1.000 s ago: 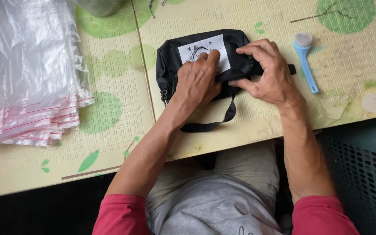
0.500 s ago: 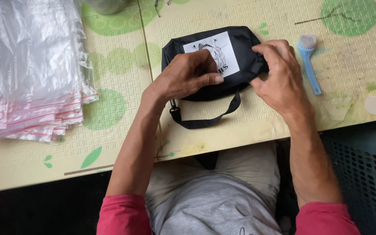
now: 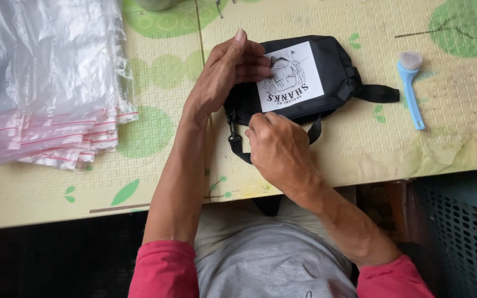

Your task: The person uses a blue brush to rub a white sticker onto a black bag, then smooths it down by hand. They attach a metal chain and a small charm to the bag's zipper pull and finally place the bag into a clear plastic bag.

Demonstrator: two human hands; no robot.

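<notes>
- Two hands on one small black pouch, which lies flat on the yellow-green patterned mat at the table's near middle, right in front of the person.
- Left hand: fingers together and curved over the pouch's left end, fingertips touching the edge of the label. Looks like it pins the pouch down so it doesn't slide.
- Right hand: closed at the pouch's near edge, thumb and fingers pinched there. Can't tell exactly what's pinched, likely the edge or a zipper; the hand hides it.
- Label: white rectangle on the pouch's top face, slightly tilted, with a black line drawing and a line of black lettering. Faces up toward the camera.
- Black strap sticks out from the pouch's right end; another strap with a clip hangs off the left end and loops under the right hand.
- Light blue brush with pale bristles, to the right of the pouch, apart from it, handle pointing toward the person. Within reach of the right hand, not touched.
- Stack of clear plastic bags at far left, well apart from the pouch. Red seal strips show along their near edges, fanned out.
- Red sleeves and a grey shirt at the bottom of view; a dark mesh crate at lower right, below table level.
</notes>
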